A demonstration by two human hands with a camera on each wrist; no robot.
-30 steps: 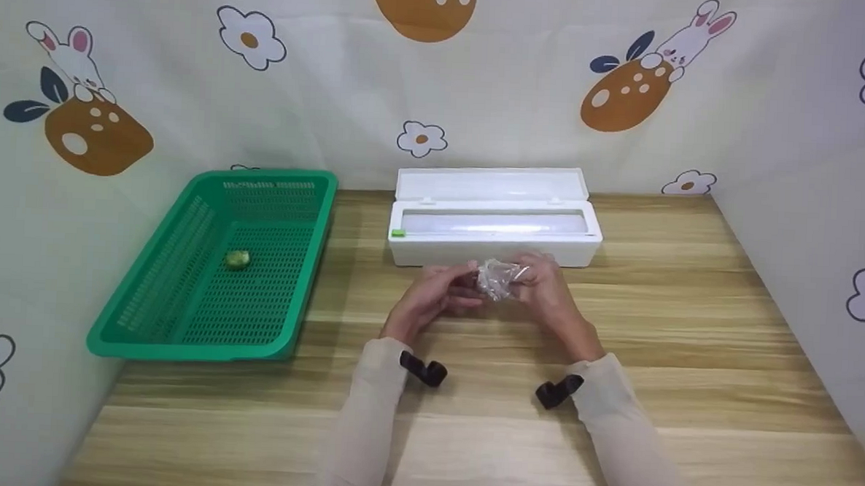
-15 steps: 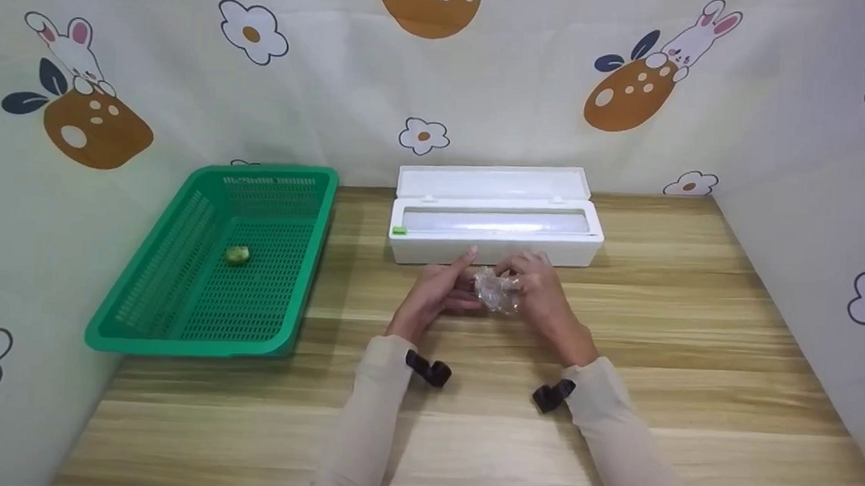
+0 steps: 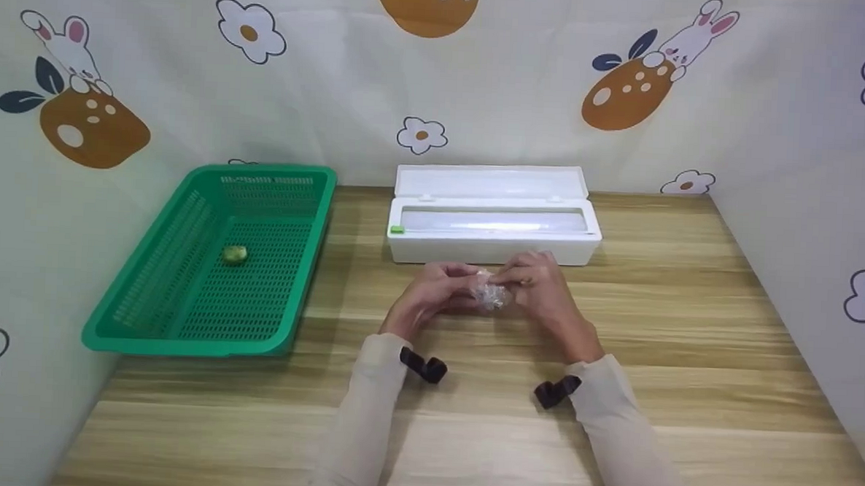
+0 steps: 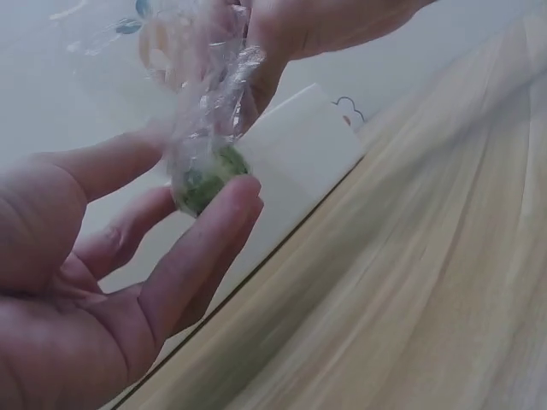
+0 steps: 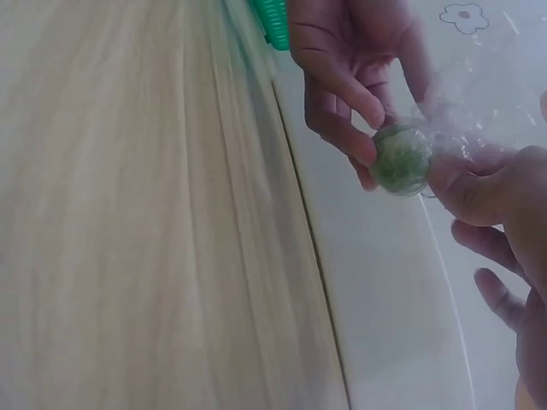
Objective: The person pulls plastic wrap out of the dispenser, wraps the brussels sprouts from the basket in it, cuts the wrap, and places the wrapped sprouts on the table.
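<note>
A small round green vegetable (image 5: pixel 400 162) is wrapped in clear cling film (image 4: pixel 214 94); its exact kind is unclear through the plastic. My left hand (image 3: pixel 436 291) holds it between curled fingertips, in front of the white box. From the other side, my right hand (image 3: pixel 548 298) pinches the gathered film right next to the vegetable. Both hands are held above the table, close together. In the head view the fingers and crumpled film mostly hide the green skin.
Behind the hands stands a white cling film dispenser box (image 3: pixel 494 251), lid up, with the roll showing and a small green cutter slider (image 3: pixel 397 230). At left, a green plastic basket (image 3: pixel 295 295) contains one small greenish round piece (image 3: pixel 235 255). A patterned cloth surrounds the wooden table (image 3: pixel 691 342).
The crumpled film has become more compact between the hands. My left thumb, raised half a second ago, has come down against the bundle. The right fingers have shifted slightly left onto the film.
</note>
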